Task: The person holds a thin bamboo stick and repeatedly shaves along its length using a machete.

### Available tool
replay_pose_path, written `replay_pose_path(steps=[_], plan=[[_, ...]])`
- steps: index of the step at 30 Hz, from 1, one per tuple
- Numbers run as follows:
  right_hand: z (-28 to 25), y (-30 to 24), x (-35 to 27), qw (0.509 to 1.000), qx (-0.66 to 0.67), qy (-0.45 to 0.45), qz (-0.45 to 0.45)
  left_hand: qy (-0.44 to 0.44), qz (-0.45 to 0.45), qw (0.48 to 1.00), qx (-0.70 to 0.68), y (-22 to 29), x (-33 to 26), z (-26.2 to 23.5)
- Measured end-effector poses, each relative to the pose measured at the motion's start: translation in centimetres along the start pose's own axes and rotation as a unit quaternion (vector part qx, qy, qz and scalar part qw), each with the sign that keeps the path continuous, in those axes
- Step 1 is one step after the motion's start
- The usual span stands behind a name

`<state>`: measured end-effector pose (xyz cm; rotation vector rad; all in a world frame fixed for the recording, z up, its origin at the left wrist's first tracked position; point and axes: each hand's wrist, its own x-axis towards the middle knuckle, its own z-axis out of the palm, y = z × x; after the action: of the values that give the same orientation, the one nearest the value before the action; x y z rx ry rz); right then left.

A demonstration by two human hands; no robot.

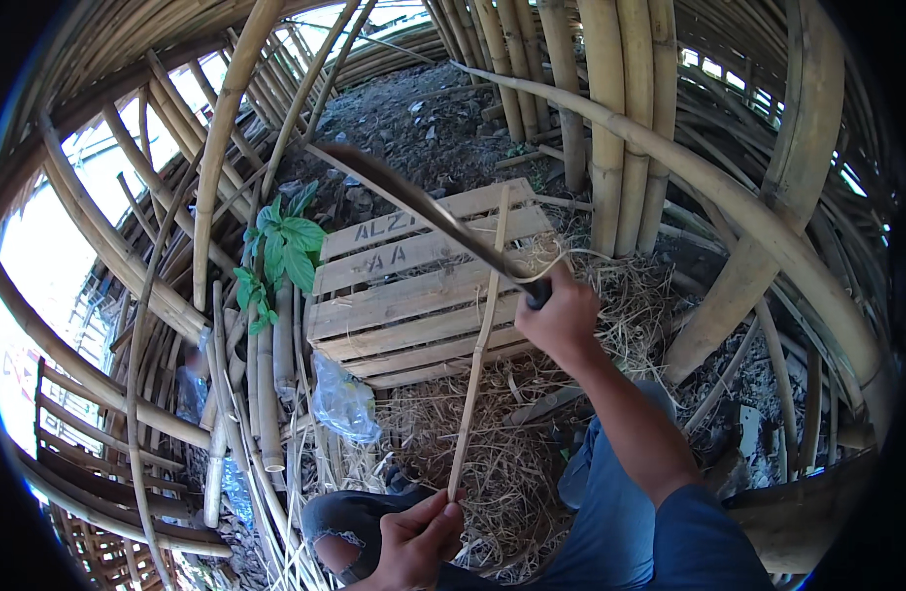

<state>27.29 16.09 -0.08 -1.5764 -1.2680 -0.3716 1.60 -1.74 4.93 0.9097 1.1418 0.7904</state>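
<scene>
Left hand pinches lower end of bamboo strip between thumb and fingers. Right hand is closed around black handle of long knife. Blade crosses strip in view; whether they touch, cannot tell. Strip goes upward from left hand, over wooden crate. Below crate, pale shavings. At crate's left side, green plant, clear plastic bag. Farther, upright bamboo poles.

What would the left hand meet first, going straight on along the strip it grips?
The left hand would probably meet the slatted wooden crate beyond the loose shavings; its height is unclear, so it might brush the shavings first.
</scene>
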Motion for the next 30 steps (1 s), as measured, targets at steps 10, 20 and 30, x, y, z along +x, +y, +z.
replay_pose_path(steps=[10, 20, 30], plan=[[-0.7, 1.6, 1.2, 0.999, 0.023, 0.025, 0.037, 0.031, -0.027, 0.999, 0.035, -0.3, -3.3, -0.5], [-0.8, 3.0, 3.5, 0.980, -0.028, -0.052, 0.192, 0.019, -0.030, 0.999, 0.039, -1.1, -4.0, -1.9], [-1.9, -0.5, -1.2, 0.988, 0.038, -0.089, 0.122, -0.052, -0.042, 0.992, -0.105, 1.0, 3.7, -2.4]])
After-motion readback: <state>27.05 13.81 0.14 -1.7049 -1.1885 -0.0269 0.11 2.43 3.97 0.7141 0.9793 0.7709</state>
